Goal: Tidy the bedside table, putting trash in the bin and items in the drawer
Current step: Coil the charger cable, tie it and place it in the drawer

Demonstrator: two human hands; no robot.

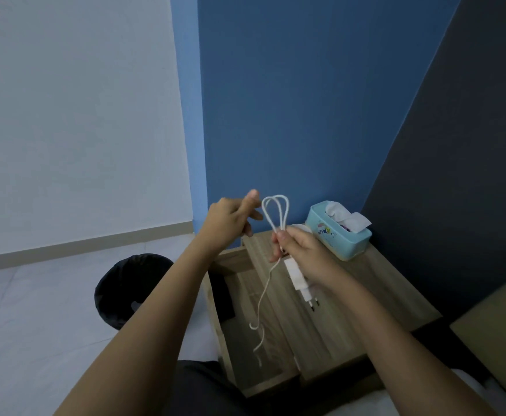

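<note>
The bin [131, 291] stands on the floor at the far left, and it isn't needed for this step. Your left hand [230, 219] is raised just beside the loops, thumb up and fingers loosely curled, with nothing in it as far as I can see. The white cable [275, 211] stands in 2 loops above your right fist, and its loose tail hangs down over the open drawer [260, 355], kinked near the end. Your right hand [303, 253] pinches the base of the loops between thumb and fingers. The charger [298, 279] hangs under that palm, pins pointing down over the table [366, 295].

I judge you are midway through coiling. Catch the tail low with your left hand and bring it up in a loop the same size as the other 2. Lay it under your right thumb without loosening the pinch, or the coil will spring apart. Smooth out the kink as you go. Then lower the bundle into the drawer, charger first. The tissue box [339, 232] sits at the back right, out of the way.
</note>
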